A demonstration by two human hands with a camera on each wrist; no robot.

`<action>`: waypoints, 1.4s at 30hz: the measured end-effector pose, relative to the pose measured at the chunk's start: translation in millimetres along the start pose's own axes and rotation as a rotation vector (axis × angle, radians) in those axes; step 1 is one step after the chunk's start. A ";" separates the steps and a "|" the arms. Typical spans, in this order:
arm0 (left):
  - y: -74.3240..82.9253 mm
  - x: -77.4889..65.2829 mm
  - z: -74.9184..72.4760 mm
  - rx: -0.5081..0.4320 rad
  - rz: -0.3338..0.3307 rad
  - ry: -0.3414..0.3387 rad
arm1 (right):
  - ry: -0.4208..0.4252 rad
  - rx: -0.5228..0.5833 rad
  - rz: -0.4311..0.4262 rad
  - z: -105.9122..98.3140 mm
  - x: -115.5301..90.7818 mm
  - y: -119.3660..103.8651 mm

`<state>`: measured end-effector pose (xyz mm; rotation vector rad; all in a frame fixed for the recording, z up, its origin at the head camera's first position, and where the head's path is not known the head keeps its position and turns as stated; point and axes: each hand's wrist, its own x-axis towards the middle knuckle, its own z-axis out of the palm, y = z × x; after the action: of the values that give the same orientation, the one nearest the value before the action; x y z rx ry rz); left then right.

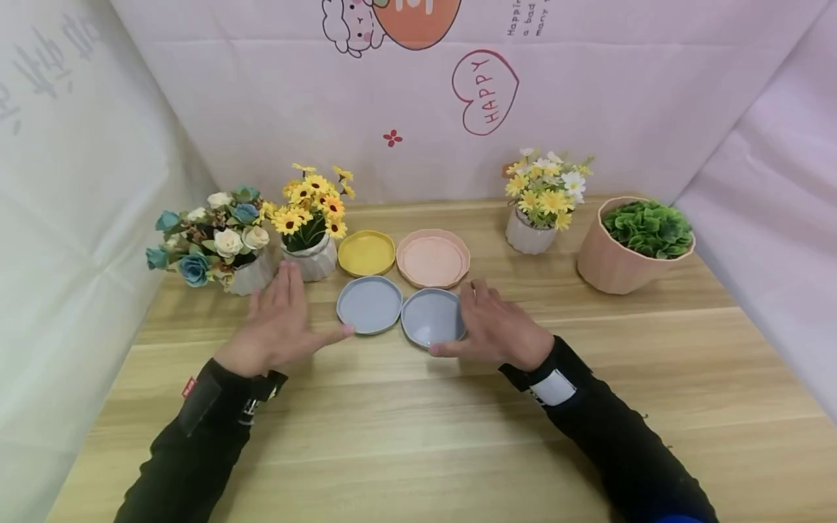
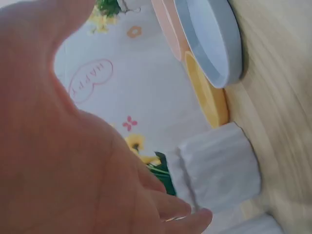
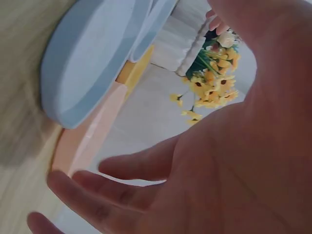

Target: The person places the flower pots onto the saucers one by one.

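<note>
Four small saucers sit grouped mid-table: a yellow saucer and a pink saucer behind, a left blue-grey saucer and a right blue-grey saucer in front. My left hand has its fingers stretched toward the white pot of yellow flowers, its thumb near the left blue-grey saucer's front edge. My right hand hovers at the right blue-grey saucer's right side, fingers extended and overlapping its rim in the head view. In both wrist views the palms hold nothing.
Behind my left hand stands a pot of blue and white roses. A pot of yellow and white daisies and a larger pink pot of green foliage stand at the back right. A printed white cloth hangs behind the wooden table.
</note>
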<state>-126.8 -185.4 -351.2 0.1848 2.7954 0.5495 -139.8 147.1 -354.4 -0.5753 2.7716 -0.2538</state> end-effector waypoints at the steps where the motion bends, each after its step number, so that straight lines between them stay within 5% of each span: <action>1: -2.4 2.1 -1.2 -0.022 0.000 -0.012 | -0.024 -0.003 0.010 0.1 0.8 1.0; 7: -20.2 22.3 -4.5 -0.154 0.031 -0.002 | -0.080 0.023 -0.001 6.5 7.4 6.4; 14: -36.2 41.8 -1.6 -0.350 -0.024 0.059 | -0.070 0.030 -0.040 19.7 13.6 6.8; 19: -42.9 58.5 2.1 -0.490 -0.044 0.141 | -0.038 0.036 -0.056 25.1 16.3 10.2; 25: -48.7 79.9 7.5 -0.649 0.020 0.256 | 0.037 0.032 -0.091 29.6 20.9 15.5; 42: -50.3 101.3 3.7 -0.768 0.017 0.359 | 0.092 0.097 -0.154 28.6 30.5 18.7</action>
<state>-225.6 -212.3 -399.6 -0.0636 2.6561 1.7373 -164.0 148.2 -393.2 -0.7705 2.7867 -0.4576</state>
